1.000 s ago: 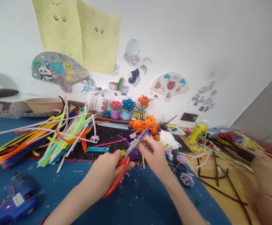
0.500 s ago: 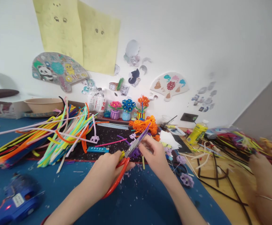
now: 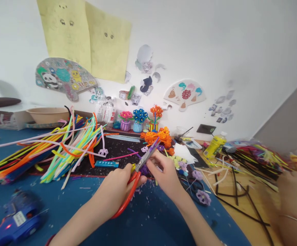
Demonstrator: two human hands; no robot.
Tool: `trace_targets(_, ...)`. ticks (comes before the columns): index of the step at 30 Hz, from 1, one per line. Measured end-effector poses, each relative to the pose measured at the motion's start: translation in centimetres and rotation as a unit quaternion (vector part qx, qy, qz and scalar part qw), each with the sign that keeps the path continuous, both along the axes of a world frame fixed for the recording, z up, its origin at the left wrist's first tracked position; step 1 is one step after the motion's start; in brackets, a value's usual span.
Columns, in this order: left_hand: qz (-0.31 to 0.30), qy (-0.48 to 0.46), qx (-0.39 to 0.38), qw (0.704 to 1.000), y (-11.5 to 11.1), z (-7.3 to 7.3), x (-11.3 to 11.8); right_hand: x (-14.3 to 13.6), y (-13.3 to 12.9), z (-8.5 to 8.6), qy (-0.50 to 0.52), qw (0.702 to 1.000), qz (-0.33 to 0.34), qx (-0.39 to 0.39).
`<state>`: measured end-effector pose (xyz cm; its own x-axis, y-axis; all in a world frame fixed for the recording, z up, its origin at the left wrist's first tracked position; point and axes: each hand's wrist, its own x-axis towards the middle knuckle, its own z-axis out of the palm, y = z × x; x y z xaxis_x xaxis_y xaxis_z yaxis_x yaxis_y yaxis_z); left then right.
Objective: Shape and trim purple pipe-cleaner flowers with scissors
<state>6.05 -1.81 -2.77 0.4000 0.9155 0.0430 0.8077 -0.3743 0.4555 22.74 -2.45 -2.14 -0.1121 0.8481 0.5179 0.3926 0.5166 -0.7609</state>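
Since the blue hot-glue gun [image 3: 22,217], well left of the fingers and nearer the body, shows a red light, I'd guess it is hot; a forearm drifting that way could be burnt. Farther out, still left of the fingers, sprawls a bundle of coloured pipe cleaners [image 3: 68,147], where a loose end could catch a wrist and drag the heap. The left hand [image 3: 119,179] has its fingers wrapped closed round the red-handled scissors [image 3: 141,164]; the blades look nearly together, though I can't make out the gap. Against those blades, at the right fingertips, lies a purple pipe cleaner [image 3: 153,147], which could slide along the metal and kink if the grip goes slack. The right hand [image 3: 167,172] pinches that strip between thumb and forefinger, so close to the steel that a hasty squeeze could nip skin. To the right of those fingers, a lilac pipe-cleaner flower [image 3: 203,197] could be crushed by a careless forearm. Farthest right, a co-worker's hand [image 3: 293,186] could cause a jolt by bumping the shared space.
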Motion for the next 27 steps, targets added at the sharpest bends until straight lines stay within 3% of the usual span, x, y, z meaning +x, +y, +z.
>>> trace_targets(12,-0.016,0.044,0.026,0.999,0.34,0.05,-0.33,0.38,0.2,-0.17,-0.051,0.997,-0.053,0.031)
trace_targets(27,0.015,0.065,0.02,0.998,0.16,0.31,-0.23,0.01,0.24,-0.35,-0.075,0.995,-0.034,0.051)
